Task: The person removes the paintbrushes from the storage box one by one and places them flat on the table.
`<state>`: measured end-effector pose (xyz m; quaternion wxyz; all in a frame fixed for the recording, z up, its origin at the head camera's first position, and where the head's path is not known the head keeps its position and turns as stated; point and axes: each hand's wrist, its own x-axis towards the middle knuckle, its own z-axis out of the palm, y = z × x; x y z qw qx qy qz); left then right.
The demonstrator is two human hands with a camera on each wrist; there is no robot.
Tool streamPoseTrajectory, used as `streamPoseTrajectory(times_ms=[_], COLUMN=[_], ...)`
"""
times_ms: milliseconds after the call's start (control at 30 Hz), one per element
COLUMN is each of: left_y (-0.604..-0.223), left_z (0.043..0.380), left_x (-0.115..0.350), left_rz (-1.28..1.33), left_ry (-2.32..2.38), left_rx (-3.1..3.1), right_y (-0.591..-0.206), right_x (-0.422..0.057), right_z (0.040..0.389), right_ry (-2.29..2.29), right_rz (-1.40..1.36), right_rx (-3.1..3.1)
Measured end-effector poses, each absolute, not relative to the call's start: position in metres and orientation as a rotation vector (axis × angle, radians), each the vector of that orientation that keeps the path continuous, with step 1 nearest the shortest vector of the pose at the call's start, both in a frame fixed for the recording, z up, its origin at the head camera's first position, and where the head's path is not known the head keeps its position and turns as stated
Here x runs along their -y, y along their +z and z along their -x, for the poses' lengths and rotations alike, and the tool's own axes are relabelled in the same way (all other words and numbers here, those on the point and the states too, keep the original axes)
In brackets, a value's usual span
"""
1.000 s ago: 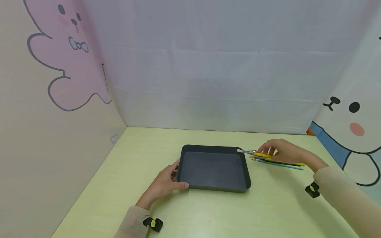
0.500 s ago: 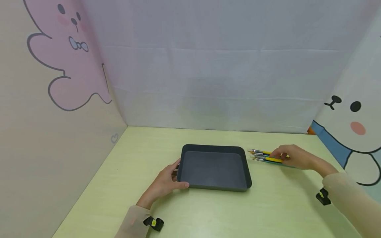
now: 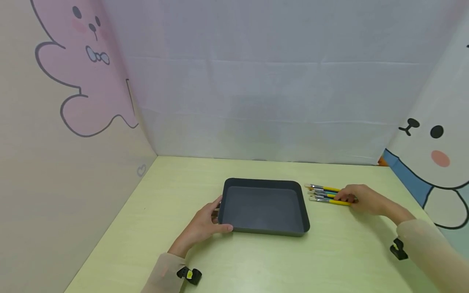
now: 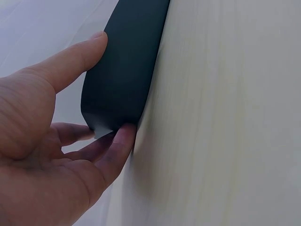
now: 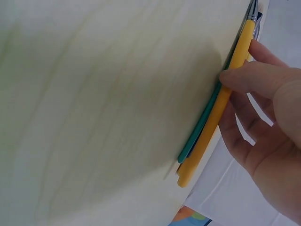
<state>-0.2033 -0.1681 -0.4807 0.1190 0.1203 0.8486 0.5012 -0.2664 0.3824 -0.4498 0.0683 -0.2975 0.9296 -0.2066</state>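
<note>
A dark grey rectangular baking tray (image 3: 264,208) lies in the middle of the table in the head view. My left hand (image 3: 201,226) holds its near left corner, the thumb on the near side and the fingers along the left wall. In the left wrist view the fingertips sit low by the tray's corner (image 4: 122,70). To the right of the tray, several paintbrushes lie side by side, bristles toward it. My right hand (image 3: 362,199) pinches a yellow paintbrush (image 5: 214,113) by its handle. A green handle (image 5: 197,129) lies against it under the thumb; the far fingers are partly hidden.
The pale yellow-green table (image 3: 256,264) meets a white cloth wall (image 3: 264,101) behind the tray. Side panels with cartoon animals stand at the left and right. Each sleeve carries a small black wrist camera (image 3: 192,276).
My right hand has moved right, drawing the brush that overlapped the tray's far right corner back from it. The brushes now lie more evenly spread. My left hand stays at the tray.
</note>
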Motion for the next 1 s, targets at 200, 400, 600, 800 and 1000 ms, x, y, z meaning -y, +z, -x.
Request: streamPoseTrajectory(times_ms=[200,400,600,800,1000], left_y=[-0.482,-0.482,-0.483,-0.481,-0.475], left_z=[0.203,0.205,0.204,0.203,0.203], left_x=[0.168,0.169,0.171,0.172,0.177], left_rz=[-0.354,-0.354,-0.346,-0.337,-0.313], left_ry=[1.463,1.459,1.473,1.477,1.451], left_rx=[-2.486,-2.492,-2.481,-2.473,-2.481], right_y=[-0.454,-0.456,-0.454,-0.444,-0.428], right_x=[-0.383,-0.380,-0.376,-0.371,-0.366], right_z=[0.267,0.269,0.267,0.255,0.237], right_ry=[-0.625,-0.600,-0.539,-0.458,-0.471], right_rz=[0.951,0.932,0.965,0.836,0.764], right_rx=[-2.836,-2.862,-2.915,-3.064,-3.144])
